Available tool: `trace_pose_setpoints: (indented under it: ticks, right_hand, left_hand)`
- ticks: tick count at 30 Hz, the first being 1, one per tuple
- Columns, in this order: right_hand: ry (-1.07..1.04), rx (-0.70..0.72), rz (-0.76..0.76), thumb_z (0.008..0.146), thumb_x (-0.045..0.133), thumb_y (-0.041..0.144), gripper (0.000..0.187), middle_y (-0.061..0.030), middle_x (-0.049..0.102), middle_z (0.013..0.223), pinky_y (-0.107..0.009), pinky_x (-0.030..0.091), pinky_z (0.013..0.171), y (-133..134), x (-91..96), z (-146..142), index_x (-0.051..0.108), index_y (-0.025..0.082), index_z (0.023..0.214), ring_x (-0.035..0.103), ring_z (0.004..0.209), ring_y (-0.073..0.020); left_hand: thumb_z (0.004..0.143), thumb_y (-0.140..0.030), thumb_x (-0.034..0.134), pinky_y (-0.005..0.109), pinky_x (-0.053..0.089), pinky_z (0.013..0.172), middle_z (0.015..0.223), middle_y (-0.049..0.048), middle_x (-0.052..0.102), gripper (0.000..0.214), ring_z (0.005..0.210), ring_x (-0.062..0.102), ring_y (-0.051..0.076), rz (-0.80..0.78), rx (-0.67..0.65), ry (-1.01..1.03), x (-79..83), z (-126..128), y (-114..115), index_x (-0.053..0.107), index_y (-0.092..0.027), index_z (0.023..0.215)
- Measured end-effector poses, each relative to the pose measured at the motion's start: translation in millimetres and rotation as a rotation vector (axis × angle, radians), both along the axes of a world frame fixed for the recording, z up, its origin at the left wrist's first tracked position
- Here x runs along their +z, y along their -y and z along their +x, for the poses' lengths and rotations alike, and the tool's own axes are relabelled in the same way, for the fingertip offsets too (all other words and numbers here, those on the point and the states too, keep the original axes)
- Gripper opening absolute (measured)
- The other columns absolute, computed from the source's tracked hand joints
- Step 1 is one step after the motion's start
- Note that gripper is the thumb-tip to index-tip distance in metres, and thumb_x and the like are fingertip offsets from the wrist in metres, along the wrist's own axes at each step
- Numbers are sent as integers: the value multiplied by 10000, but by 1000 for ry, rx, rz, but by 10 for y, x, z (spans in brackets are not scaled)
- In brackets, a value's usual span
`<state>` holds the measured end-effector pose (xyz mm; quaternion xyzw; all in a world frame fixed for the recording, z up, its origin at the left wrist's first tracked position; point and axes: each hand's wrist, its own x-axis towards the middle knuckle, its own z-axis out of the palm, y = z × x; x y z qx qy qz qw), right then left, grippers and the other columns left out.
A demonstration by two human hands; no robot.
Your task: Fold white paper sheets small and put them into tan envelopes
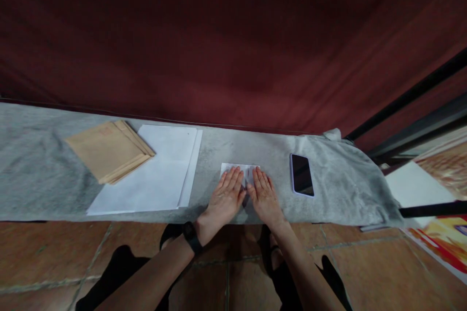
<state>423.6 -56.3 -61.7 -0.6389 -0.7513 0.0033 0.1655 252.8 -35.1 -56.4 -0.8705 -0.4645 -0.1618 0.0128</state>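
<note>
fingers (231, 181) on paper (246, 171), grey cloth (343, 182), tiled floor (375, 267)

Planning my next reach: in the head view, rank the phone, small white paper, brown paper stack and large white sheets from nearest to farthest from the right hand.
From the right hand:
1. Small white paper: under it.
2. Phone: to its right.
3. Large white sheets: left, past the left hand.
4. Brown paper stack: farthest left, partly over the sheets.
</note>
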Motion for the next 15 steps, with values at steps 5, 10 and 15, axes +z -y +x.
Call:
trace_pose_setpoints:
  ticks: [5, 10, 15]
  right_hand:
    - [-41, 68, -74, 1085, 205, 404, 567, -110, 336, 1629, -448, 231, 1238, 12, 12, -110, 328, 140, 1571, 291, 1517, -209]
    - [-44, 54, -84, 1086, 178, 412, 583, -115, 350, 1622, -434, 207, 1244, 33, 20, -104, 321, 124, 1572, 279, 1520, -196]
    - [8, 40, -70, 1083, 162, 429, 604, -125, 336, 1626, -455, 214, 1239, 48, -5, -58, 344, 106, 1560, 282, 1518, -215]
  left_hand:
    - [938, -145, 353, 490, 245, 1249, 1629, 189, 302, 644, 1531, 247, 253, -25, -95, -102, -57, 225, 158, 262, -37, 1567]
    - [921, -163, 363, 491, 238, 1254, 1639, 181, 290, 671, 1533, 242, 260, -37, -82, -121, -16, 233, 183, 252, -42, 1572]
    - [934, -190, 346, 491, 238, 1253, 1633, 170, 306, 671, 1527, 263, 249, -18, -82, -73, 6, 184, 189, 228, -59, 1582]
